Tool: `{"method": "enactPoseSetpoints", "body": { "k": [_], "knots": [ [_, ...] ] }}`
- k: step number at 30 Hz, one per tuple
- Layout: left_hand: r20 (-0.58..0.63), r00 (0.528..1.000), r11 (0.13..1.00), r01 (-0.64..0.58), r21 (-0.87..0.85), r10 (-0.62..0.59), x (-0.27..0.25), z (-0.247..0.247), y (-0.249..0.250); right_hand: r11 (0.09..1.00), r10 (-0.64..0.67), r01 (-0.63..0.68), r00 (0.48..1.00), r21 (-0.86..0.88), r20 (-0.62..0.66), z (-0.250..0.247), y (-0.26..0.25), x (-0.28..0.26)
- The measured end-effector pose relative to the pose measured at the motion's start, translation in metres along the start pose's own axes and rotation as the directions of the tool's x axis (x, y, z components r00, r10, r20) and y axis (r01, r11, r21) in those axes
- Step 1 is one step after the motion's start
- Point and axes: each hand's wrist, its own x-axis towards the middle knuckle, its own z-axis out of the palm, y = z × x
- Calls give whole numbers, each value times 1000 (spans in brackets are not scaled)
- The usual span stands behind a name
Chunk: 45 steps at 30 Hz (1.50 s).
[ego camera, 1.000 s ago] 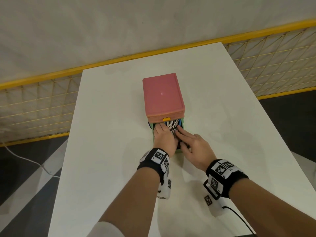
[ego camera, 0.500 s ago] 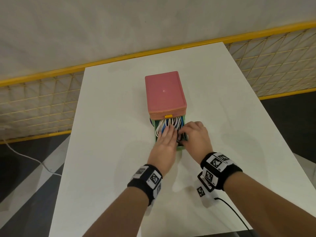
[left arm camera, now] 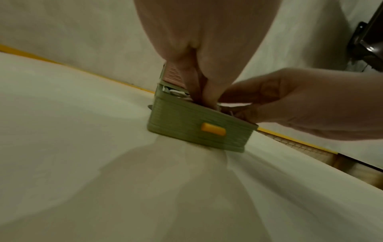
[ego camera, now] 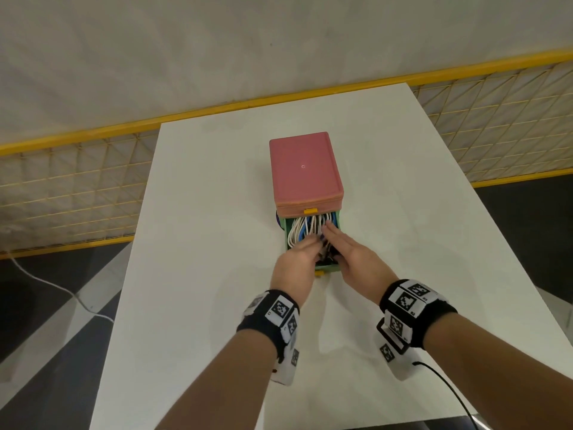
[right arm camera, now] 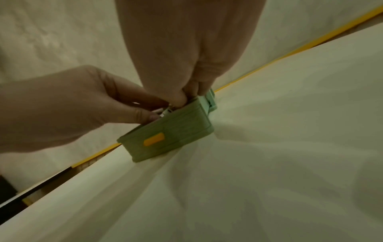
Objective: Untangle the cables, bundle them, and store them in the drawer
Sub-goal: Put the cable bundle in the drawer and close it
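Bare forearms wearing black wristbands with tracking markers

Each wrist is wearing a black band: the left wristband [ego camera: 269, 318] and the right wristband [ego camera: 417, 311] are carrying white tiles printed with black square codes, a white camera block is hanging under each, and a thin black cable [ego camera: 446, 386] is trailing from the right one.

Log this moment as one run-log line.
stage: stowing | cables: in open green drawer | left hand: pressing cables | right hand: pressing cables | drawer: not closed
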Motion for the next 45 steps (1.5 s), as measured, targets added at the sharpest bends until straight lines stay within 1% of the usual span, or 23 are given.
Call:
{"method": "enactPoseSetpoints", "body": {
  "k": [2,3,5,6,7,9,11,13,16,18,21,24,26,29,31,33,34,36,37,38,40,42,45],
  "knots": [
    [-18,1000,995,-9,102,10,3,5,4,996,-73,72,997,-47,-24,5,1,-2],
    [-31,999,993,-28,114,31,4,5,3,995,-86,84,996,-62,-30,6,1,-3],
    [-48,995,996,-89,21,89,3,3,-3,996,-63,61,997,-61,-41,5,0,-2],
    [-51,995,994,-91,-52,89,1,1,-7,997,-59,57,998,-53,-36,3,0,-1],
    [-57,996,992,-75,-103,70,-1,-1,-12,997,-61,59,998,-59,-23,2,-1,1],
    [-71,997,991,-24,-132,14,-4,0,-19,991,-60,65,997,-115,42,-2,-2,5],
    [-69,997,997,-32,-65,28,-4,6,-20,978,-64,86,991,-192,119,-4,-3,5],
    [-58,994,993,-86,84,91,-5,13,-20,953,-104,141,983,-267,149,-1,-5,3],
    [10,989,936,-143,321,147,-14,13,-24,933,-147,193,975,-305,166,2,-6,-4],
    [47,987,909,-163,383,157,-20,9,-27,889,-172,228,970,-397,173,4,-7,-7],
    [122,975,925,-216,312,187,-22,2,-34,773,-147,229,972,-592,184,6,-8,-9],
    [178,959,958,-245,146,218,-16,-6,-44,714,-77,200,975,-671,209,11,-11,-9],
    [136,960,965,-253,60,244,-12,-10,-49,694,-52,199,972,-692,228,13,-13,-7],
    [-79,949,951,-299,75,305,-6,-19,-51,687,-42,213,966,-695,255,9,-12,-3],
    [-220,941,966,-240,96,256,3,-34,-46,686,-28,206,966,-698,257,6,-10,-1],
    [-289,942,982,-141,125,172,23,-49,-38,690,-24,207,964,-694,263,3,-13,2],
    [-255,957,981,-100,164,140,33,-55,-36,687,-21,216,960,-694,278,1,-15,3],
    [-63,996,966,-43,256,61,50,-57,-36,699,3,201,959,-686,284,-4,-19,13],
    [25,999,956,-30,290,24,54,-54,-39,713,27,177,960,-679,279,-8,-22,20],
    [68,998,952,-26,306,6,55,-51,-42,718,36,166,961,-676,274,-11,-24,27],
    [44,999,953,-24,301,11,53,-45,-49,722,47,159,960,-673,278,-11,-27,36],
    [-21,999,956,-31,291,39,54,-41,-53,763,38,136,966,-632,254,-8,-22,38],
    [-60,998,959,7,284,11,60,-39,-52,820,-91,111,994,-562,65,-4,-12,35]
  ]
}}
